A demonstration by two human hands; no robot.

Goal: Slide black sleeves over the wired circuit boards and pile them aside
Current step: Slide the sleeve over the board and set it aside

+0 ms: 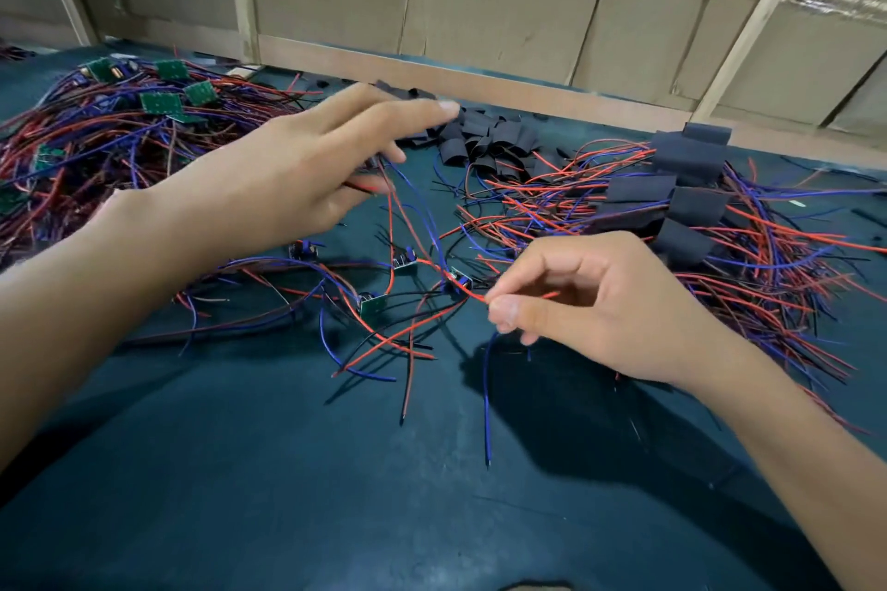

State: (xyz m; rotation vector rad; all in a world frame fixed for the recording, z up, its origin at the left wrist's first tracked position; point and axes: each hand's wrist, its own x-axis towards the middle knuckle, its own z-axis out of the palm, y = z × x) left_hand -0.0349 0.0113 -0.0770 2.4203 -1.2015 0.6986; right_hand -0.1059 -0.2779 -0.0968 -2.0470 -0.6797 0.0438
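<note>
At the far left of the dark green counter (336, 494) lay the supply heap of unsleeved boards (161, 103), small green circuit boards tangled in red, blue and black leads; it sat on the side of the left hand, probably so that raw stock could be drawn from there.

The left hand (288, 178) hung above the middle of the counter. Its index and middle fingers were stretched out toward the loose black sleeves (485, 142) at the far centre, while the thumb and lower fingers seemed to pinch a red and a blue lead (384, 187) that trailed down toward the near side. The hand was blurred, so the exact grip could not be told. Reaching while holding leads suggested it was going for a sleeve for the next board.

Below it, a few separated boards (372, 302) lay spread on the counter with their wires fanned toward the near edge, apart from the heap, likely set out for easy picking.

The right hand (590, 302) was near and right of centre, thumb and forefinger pinching a red wire (473, 295) that ran left to a small board (458, 281) touching the counter; the other fingers curled loosely. Pulling on the wire would draw that board free of its neighbours.

At the far right lay the pile of sleeved boards (681, 202), black covers stacked together with leads spraying outward, kept well apart from the raw heap so finished and unfinished stayed distinct.
</note>
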